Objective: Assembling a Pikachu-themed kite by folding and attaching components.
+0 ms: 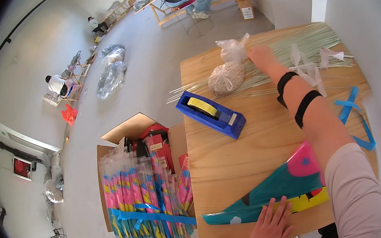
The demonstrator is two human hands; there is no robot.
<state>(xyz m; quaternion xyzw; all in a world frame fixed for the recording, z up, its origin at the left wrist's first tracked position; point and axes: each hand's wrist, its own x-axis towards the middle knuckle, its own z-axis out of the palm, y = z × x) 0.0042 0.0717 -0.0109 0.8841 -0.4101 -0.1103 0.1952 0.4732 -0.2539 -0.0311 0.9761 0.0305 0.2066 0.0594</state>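
Note:
My left hand (269, 224) lies with its fingers spread flat on a folded, triangular sheet of printed plastic film (276, 184), coloured teal, pink and yellow, at the table's near edge. Stretched to the far side, my right hand (263, 59) is closed above a spread of thin pale rods (287, 48); whatever its fingers grip is hidden. Right beside it stands a knotted clear plastic bag (233, 50). Another clear bag (226, 78), filled with small beige pieces, rests close by on the rods.
A blue tape dispenser (214, 113) with yellow tape sits on the wooden table (234, 161). Blue strips (361, 120) lie at the right, near a wall. Left of the table, a cardboard box (126, 127) holds bundled colourful packages (148, 201). Other people sit working farther off.

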